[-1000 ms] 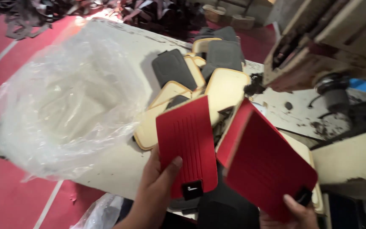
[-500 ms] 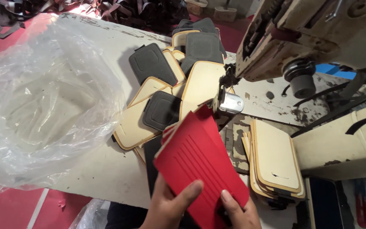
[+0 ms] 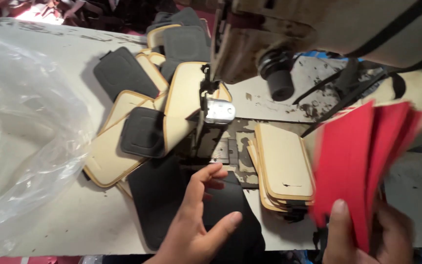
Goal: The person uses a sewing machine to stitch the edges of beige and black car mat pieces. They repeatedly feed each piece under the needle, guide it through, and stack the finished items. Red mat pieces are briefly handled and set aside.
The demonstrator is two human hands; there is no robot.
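Right hand point(image 3: 367, 234) grips perhaps three blurred red panels point(image 3: 362, 166); left hand point(image 3: 199, 220) open, empty.

1. The light is soft and even, and the pale worktop point(image 3: 64, 215) looks bright.
2. The clear plastic bag point(image 3: 20, 132) at the worktop's left edge has white shiny spots.
3. The red pieces point(image 3: 362, 166) in the right hand point(image 3: 367, 234) are smeared with blur.
4. Dark shadow sits under the sewing machine point(image 3: 279, 34).
5. The far left corner glows very bright.
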